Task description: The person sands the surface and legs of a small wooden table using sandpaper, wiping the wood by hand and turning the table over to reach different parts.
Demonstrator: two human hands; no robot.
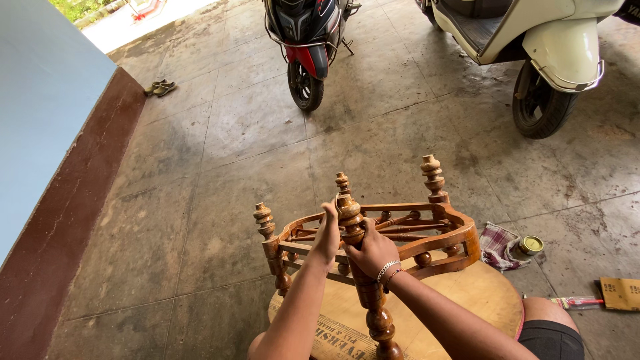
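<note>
Both hands work an upturned wooden table [427, 230]: right hand [373, 252] clasps a turned leg [360, 267]; left hand [327, 235] partly hidden, grip unclear.

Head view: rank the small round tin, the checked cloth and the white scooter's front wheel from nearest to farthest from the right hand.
From the right hand:
1. Checked cloth, on the floor to the right.
2. Small round tin, just beyond the cloth.
3. White scooter's front wheel, far upper right.

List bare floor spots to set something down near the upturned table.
Free: floor between the maroon wall base and the table; floor between the table and the red scooter. Crowded: right side, with checked cloth, small tin, sandpaper.
</note>
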